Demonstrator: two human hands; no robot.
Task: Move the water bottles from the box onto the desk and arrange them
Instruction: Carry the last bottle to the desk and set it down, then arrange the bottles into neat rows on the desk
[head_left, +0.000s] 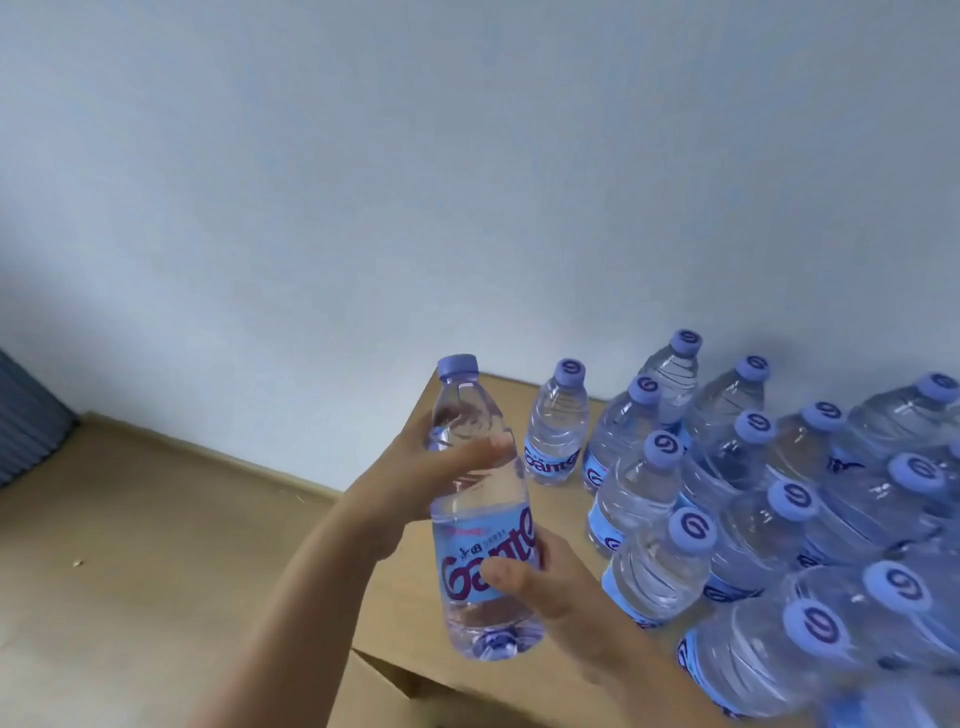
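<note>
Above desk (410, 582), both hands (410, 488) grip bottle (480, 525).

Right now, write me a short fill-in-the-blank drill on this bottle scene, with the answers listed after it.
1. The bottle in the air is held by ____ hands: the left hand and the right hand.
2. The bottle caps are ____ in colour.
3. The other bottles stand on the ____.
4. Each standing bottle still has its ____ on.

Answers: two; blue; desk; cap
</note>
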